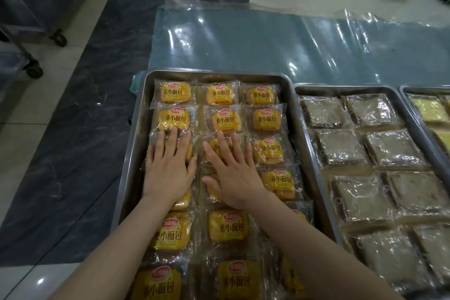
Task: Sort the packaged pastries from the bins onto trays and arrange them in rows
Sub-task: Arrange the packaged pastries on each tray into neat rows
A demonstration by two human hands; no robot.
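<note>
A steel tray (136, 114) in front of me holds several yellow packaged pastries (266, 119) laid in three columns. My left hand (168, 168) lies flat with straight fingers on a pack in the left column, third row. My right hand (231, 173) lies flat with spread fingers on packs in the middle column, third and fourth rows. Both palms press down; neither hand grips anything. The packs under the hands are mostly hidden.
To the right, a second steel tray (314, 90) carries several clear-wrapped brown pastries (341, 147), and the corner of a third tray (411, 90) shows yellow ones. The trays rest on a clear plastic sheet (267, 39) on the floor. Wheeled metal racks (36, 31) stand at far left.
</note>
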